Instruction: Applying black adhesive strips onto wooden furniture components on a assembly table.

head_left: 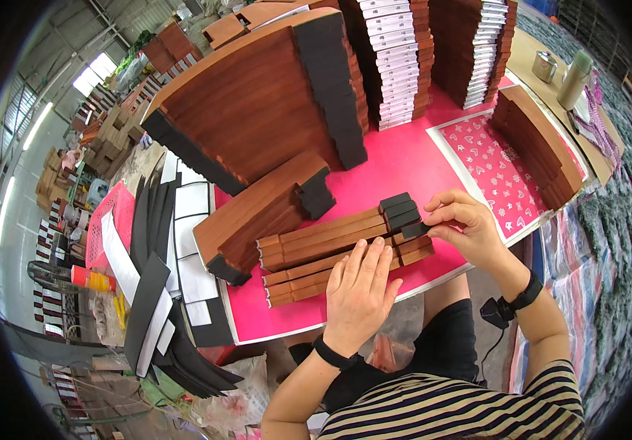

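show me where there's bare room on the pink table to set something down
Bare pink tabletop lies between the black-tipped brown pieces and the white-fronted stacks. The patterned panel is open too, left of the curved brown stack. Crowded: the left edge, with black strips.

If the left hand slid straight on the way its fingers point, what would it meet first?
Likely the farther black-ended brown strips, just beyond the left hand; whether it already touches them is unclear.

Downward fisheye view from the head
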Demonstrator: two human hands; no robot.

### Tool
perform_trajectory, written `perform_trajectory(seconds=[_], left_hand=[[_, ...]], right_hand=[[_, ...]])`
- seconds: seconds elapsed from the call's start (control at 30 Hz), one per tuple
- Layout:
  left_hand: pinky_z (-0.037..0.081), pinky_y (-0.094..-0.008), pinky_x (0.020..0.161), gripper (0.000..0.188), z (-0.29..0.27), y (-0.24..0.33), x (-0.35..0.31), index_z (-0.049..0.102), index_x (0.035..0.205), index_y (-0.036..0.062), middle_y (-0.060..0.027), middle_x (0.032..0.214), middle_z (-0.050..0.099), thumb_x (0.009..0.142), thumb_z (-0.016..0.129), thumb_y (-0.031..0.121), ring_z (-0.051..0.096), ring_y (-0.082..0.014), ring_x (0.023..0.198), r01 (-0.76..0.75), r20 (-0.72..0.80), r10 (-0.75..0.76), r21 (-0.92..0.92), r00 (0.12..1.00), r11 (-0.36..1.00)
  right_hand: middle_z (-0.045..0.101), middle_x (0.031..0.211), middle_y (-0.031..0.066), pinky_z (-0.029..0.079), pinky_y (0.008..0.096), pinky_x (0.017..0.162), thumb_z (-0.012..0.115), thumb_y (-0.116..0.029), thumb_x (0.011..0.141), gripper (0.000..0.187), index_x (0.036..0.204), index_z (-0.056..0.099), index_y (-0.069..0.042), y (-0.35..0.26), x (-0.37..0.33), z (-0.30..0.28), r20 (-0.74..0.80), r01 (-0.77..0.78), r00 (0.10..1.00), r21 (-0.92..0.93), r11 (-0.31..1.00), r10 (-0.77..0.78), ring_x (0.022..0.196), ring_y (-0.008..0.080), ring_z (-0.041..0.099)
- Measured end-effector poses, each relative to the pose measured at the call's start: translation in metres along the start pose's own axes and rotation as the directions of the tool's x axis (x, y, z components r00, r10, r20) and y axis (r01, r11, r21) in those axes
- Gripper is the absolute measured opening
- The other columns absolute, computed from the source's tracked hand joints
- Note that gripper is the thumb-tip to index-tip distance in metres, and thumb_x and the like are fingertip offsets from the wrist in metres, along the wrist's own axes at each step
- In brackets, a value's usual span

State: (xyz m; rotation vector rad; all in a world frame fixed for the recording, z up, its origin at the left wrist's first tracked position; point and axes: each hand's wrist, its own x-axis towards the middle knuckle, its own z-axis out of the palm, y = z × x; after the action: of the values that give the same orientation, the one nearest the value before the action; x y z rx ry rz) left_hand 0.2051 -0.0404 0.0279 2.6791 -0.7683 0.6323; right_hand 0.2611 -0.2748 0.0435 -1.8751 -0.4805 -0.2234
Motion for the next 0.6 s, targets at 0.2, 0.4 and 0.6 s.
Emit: perform_trajectory(seconds=[0.2, 0.4, 0.6], left_hand=[[0.037, -0.043, 0.105, 0.052, -0.002, 0.001, -0.001, 0.061, 0.129, 0.0065, -0.0103, 0.139, 0.057, 0.084, 0.071, 0.031, 0.052, -0.0292, 0.129, 0.002, -0.003, -0.002, 0.007, 1.0, 1.0], [0.042, -0.043, 0.101, 0.05, -0.003, 0.001, -0.001, 0.06, 0.129, 0.0062, -0.0126, 0.141, 0.055, 0.086, 0.069, 0.03, 0.051, -0.0304, 0.13, 0.004, 0.006, -0.004, 0.0, 1.0, 1.0], [0.035, -0.0427, 0.106, 0.052, -0.003, 0.005, -0.004, 0.059, 0.13, 0.0083, -0.0109, 0.142, 0.055, 0.084, 0.072, 0.03, 0.05, -0.0291, 0.132, 0.031, 0.01, -0.03, -0.01, 0.999, 0.999]], right_hand=[[0.067, 0.102, 0.0094, 0.057, 0.0302, 0.077, 0.076, 0.007, 0.076, 0.022, 0.096, 0.071, -0.002, 0.006, 0.0, 0.0, 0.025, 0.07, 0.997, -0.046, 0.996, -0.069, 0.091, 0.0212, 0.068], [0.071, 0.096, 0.0102, 0.056, 0.0315, 0.077, 0.075, 0.008, 0.075, 0.023, 0.093, 0.069, -0.004, 0.009, -0.004, 0.005, -0.011, 0.176, 0.983, -0.177, 0.968, -0.181, 0.092, 0.0239, 0.069], [0.07, 0.097, 0.0092, 0.055, 0.0311, 0.084, 0.073, 0.011, 0.077, 0.021, 0.094, 0.066, 0.0, 0.02, -0.01, 0.012, -0.15, 0.073, 0.986, 0.031, 0.997, -0.068, 0.097, 0.0195, 0.068]])
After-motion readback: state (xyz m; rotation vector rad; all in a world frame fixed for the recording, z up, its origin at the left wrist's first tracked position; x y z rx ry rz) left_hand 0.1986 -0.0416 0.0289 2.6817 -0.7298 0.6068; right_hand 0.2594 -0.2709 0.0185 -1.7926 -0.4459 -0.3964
